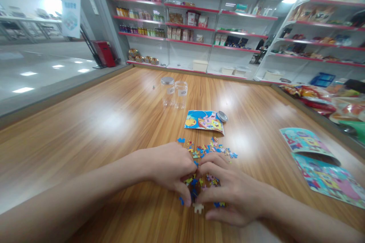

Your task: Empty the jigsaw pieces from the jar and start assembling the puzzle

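Small colourful jigsaw pieces (209, 149) lie scattered on the wooden table (114, 121) in front of me. My left hand (171, 169) and my right hand (228, 191) meet over the near part of the pile, fingers curled and pinching together on puzzle pieces (196, 186). One pale piece (198, 207) lies face down just below my fingertips. A cartoon picture card (204, 120) lies beyond the pile, with a round metal lid (222, 116) on its right corner.
Two clear plastic jars (173, 93) stand mid-table, the left one capped. Two more cartoon picture sheets (319, 163) lie at the right. Snack bags (327, 100) crowd the right edge. Red-edged store shelves (194, 26) line the back.
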Demonstrator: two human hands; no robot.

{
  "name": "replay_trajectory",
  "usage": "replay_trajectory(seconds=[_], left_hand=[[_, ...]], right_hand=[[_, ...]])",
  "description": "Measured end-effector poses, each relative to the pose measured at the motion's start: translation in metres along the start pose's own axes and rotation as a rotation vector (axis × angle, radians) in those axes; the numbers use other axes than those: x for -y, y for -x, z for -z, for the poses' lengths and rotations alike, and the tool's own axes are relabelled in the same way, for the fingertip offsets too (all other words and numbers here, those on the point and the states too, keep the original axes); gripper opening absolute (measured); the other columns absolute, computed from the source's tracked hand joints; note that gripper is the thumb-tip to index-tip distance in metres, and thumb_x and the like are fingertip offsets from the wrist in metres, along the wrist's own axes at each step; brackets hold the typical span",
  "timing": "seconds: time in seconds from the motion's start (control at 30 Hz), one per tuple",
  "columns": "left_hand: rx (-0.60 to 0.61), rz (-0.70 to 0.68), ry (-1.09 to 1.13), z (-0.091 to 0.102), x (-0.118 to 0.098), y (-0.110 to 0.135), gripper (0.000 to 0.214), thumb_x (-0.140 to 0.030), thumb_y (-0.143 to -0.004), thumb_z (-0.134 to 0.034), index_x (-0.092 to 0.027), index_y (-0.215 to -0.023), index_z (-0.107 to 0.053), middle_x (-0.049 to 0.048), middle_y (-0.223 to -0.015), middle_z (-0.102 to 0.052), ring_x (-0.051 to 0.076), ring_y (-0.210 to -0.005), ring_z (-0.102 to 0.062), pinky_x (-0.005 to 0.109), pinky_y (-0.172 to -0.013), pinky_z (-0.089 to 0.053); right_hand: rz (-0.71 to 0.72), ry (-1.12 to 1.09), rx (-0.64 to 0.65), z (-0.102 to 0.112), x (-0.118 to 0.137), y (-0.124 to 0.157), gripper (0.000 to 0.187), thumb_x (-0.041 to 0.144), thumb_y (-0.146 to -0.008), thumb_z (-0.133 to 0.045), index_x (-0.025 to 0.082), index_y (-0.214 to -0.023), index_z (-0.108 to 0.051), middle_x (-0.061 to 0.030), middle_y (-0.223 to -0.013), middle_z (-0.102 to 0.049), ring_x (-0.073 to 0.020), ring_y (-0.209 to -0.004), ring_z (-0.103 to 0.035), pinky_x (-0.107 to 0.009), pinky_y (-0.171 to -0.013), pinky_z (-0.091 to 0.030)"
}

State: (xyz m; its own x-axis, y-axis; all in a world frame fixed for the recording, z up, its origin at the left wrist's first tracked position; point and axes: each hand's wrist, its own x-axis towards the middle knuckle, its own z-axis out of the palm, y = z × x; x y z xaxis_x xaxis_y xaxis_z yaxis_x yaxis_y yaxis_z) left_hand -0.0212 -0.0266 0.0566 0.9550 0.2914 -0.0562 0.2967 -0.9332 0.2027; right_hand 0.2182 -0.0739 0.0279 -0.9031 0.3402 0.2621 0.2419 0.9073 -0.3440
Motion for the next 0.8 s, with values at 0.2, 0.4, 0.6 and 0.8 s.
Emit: replay_trajectory(seconds=[0.2,0.4,0.6,0.8], left_hand=[[0.048,0.031,-0.027,-0.0010,-0.0004,0.0002,0.049,-0.065,-0.076,-0.075,-0.019,-0.064,-0.066,0.0026,-0.061,-0.069,0.018,-0.053,-0.063,0.028,-0.043,-0.027],[0.060,0.029,-0.009,0.0026,-0.0019,0.0003,0.044,-0.061,-0.078,-0.076,-0.019,-0.064,-0.067,0.0024,-0.062,-0.069,0.018,-0.055,-0.064,0.028,-0.045,-0.030],[0.019,0.005,0.006,0.0024,-0.0030,0.0012,0.043,-0.057,-0.078,-0.077,-0.019,-0.062,-0.067,0.0019,-0.059,-0.068,0.018,-0.052,-0.063,0.029,-0.043,-0.030],[0.022,0.035,-0.064,0.0000,-0.0048,-0.0009,0.038,-0.056,-0.085,-0.070,-0.021,-0.074,-0.074,0.0052,-0.067,-0.074,0.022,-0.058,-0.068,0.030,-0.046,-0.038]], right_hand=[[-0.002,0.023,-0.015,-0.0013,-0.0021,-0.0013,0.023,0.041,-0.093,-0.067,0.025,-0.109,-0.071,-0.0090,-0.118,-0.053,-0.0284,-0.121,-0.045,-0.048,-0.103,-0.039],[0.000,0.033,-0.016,0.0001,-0.0010,-0.0028,0.019,0.038,-0.094,-0.066,0.028,-0.110,-0.072,-0.0078,-0.117,-0.053,-0.0271,-0.121,-0.044,-0.046,-0.104,-0.039],[0.021,0.067,-0.036,-0.0013,-0.0015,-0.0038,0.020,0.041,-0.094,-0.067,0.030,-0.109,-0.073,-0.0072,-0.117,-0.053,-0.0264,-0.119,-0.045,-0.045,-0.103,-0.040],[0.061,0.085,-0.131,-0.0042,0.0018,-0.0064,0.016,0.036,-0.098,-0.064,0.023,-0.104,-0.072,-0.0063,-0.113,-0.060,-0.0227,-0.114,-0.047,-0.039,-0.098,-0.042]])
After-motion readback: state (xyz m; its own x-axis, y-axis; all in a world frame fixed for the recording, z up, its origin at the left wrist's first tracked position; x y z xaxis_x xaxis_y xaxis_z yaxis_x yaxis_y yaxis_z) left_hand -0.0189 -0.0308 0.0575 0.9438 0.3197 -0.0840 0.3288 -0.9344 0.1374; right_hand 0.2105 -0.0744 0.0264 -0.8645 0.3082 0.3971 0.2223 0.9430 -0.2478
